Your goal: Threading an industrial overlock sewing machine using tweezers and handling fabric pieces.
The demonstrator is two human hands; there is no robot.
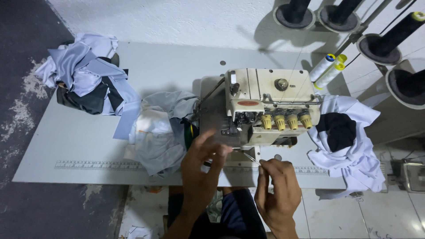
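A cream overlock sewing machine [265, 104] with several yellow tension knobs stands on a pale grey table [79, 141]. My left hand [201, 166] reaches toward the machine's needle area, fingers spread and tips close to the presser foot. My right hand [276, 190] pinches slim metal tweezers [250, 157] whose tips point up-left at the same spot, beside my left fingertips. A grey and white garment [161, 128] lies bunched just left of the machine, touching my left hand's side.
A heap of light blue and dark cloth [88, 75] sits at the table's far left. White and black fabric [343, 141] hangs off the right end. Black thread cones [385, 42] and white spools [327, 68] stand behind. A ruler strip [97, 165] runs along the front edge.
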